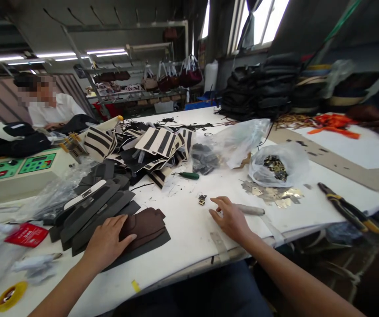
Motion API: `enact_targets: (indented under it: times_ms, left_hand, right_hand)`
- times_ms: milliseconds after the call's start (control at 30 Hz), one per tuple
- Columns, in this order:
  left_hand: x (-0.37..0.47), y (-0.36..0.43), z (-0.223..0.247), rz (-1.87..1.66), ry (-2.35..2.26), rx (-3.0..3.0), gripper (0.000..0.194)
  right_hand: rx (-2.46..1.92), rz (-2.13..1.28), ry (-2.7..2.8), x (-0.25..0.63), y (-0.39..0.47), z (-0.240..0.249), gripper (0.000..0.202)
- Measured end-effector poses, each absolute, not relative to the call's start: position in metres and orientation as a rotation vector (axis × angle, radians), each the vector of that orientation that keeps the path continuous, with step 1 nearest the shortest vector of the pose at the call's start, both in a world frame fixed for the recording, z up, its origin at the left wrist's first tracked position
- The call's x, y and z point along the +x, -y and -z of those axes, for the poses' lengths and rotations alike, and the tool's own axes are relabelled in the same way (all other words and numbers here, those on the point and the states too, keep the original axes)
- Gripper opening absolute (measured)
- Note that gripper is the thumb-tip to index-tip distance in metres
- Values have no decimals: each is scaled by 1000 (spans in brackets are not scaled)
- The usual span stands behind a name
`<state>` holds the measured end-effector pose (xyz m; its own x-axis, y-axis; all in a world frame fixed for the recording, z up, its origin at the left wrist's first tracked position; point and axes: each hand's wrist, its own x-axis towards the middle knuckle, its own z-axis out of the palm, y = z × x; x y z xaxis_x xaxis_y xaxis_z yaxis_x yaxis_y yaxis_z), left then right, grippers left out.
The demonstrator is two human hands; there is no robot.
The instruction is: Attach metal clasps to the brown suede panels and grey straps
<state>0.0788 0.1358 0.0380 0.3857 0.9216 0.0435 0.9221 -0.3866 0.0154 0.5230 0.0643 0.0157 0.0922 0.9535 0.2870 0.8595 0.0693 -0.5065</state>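
Observation:
My left hand [106, 240] rests at the left end of a dark brown leather piece [145, 229], thumb apart from the fingers. Under the brown leather lies a dark grey sheet [158, 246]. Over the white table [179, 215], my right hand [229, 219] hovers or rests with its fingers bent and apart, nothing visible in them. Just beyond its fingertips sits a small gold-and-black metal fitting [202, 200]. A grey rod-like tool [250, 210] extends behind the right hand, partly hidden by it.
Dark grey cut pieces [100, 211] and striped panels [156, 143] are heaped at left and centre. A green-handled awl [188, 175], a bag of metal fittings [278, 165], metal plates [275, 193] and pliers [344, 207] lie around. A co-worker [52, 105] sits at far left.

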Motion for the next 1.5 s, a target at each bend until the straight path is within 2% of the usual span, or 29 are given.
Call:
enact_targets:
  times_ms: [100, 233, 300, 467, 567, 700, 867, 967, 1033, 1100, 1267, 1500]
  left_hand:
    - [76, -139, -36, 110, 1704, -2609, 67]
    - [80, -134, -30, 293, 1559, -2601, 60]
    - [85, -128, -29, 370, 1485, -2600, 55]
    - [107, -113, -32, 545, 1473, -2688, 44]
    - [126, -107, -36, 645, 1536, -2799, 39]
    - [153, -92, -47, 814, 1516, -2832, 44]
    - [184, -40, -76, 1406, 1655, -3061, 38]
    - [198, -6, -88, 1792, 1791, -3073, 43]
    - [205, 10, -92, 1906, 1770, -2950, 49]
    - [210, 21, -92, 1895, 1663, -2850, 49]
    - [218, 32, -92, 1784, 1482, -2781, 33]
    - [218, 40, -103, 1690, 1328, -2775, 30]
  right_hand:
    - [-1962, -357, 1725, 511, -99, -27, 40]
    - [-1939, -451, 1753, 509, -127, -33, 21]
    - [-1900, -499, 1733, 509, -129, -35, 18]
    - [-1744, -660, 1608, 498, -105, -52, 30]
    - [-1458, -1042, 1405, 481, -76, -69, 37]
    - [-991, -1530, 970, 452, -36, -87, 42]
    - [-786, -1711, 774, 426, -5, -97, 40]
    - [-720, -1766, 724, 416, 4, -98, 38]
    - [-705, -1786, 719, 412, 9, -98, 38]
    - [-698, -1789, 724, 408, 14, -97, 37]
    - [-698, -1777, 729, 405, 26, -98, 35]
    - [-642, -1822, 642, 402, 36, -95, 36]
